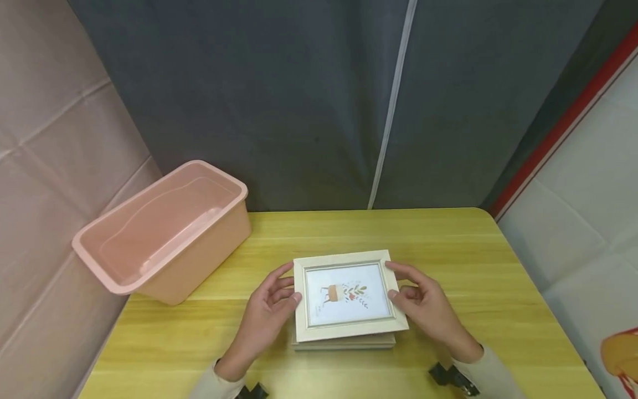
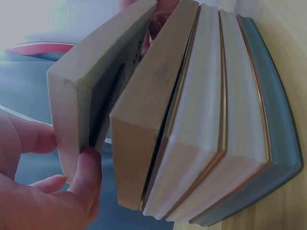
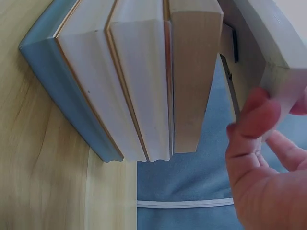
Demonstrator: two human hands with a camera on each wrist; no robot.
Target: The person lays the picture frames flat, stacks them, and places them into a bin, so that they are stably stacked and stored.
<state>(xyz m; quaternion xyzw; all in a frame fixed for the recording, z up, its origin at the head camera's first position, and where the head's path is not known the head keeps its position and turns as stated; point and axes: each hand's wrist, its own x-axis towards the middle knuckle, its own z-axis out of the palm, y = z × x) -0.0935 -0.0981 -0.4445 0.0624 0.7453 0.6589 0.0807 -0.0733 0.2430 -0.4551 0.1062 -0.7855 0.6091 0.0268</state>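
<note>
Both hands hold a cream picture frame point(image 1: 349, 327) with a small plant-in-pot print, raised above a stack of more frames point(image 1: 344, 344). My left hand point(image 1: 266, 313) pinches its left edge between thumb and fingers; my right hand point(image 1: 426, 302) pinches the right edge. In the left wrist view the lifted picture frame point(image 2: 67, 105) stands apart from the stack, whose layers are a wood-toned frame point(image 2: 139, 124), two whitish ones and a blue-grey frame point(image 2: 278, 115) at the bottom. The right wrist view shows the right fingers point(image 3: 259, 115) on the lifted frame's edge.
A pink plastic basin point(image 1: 199, 255) stands at the table's left, its inside bare. The wood-patterned table point(image 1: 428, 238) runs back to a dark grey curtain point(image 1: 274, 111). White-covered walls flank both sides, and an orange object point(image 1: 620, 354) shows at the lower right.
</note>
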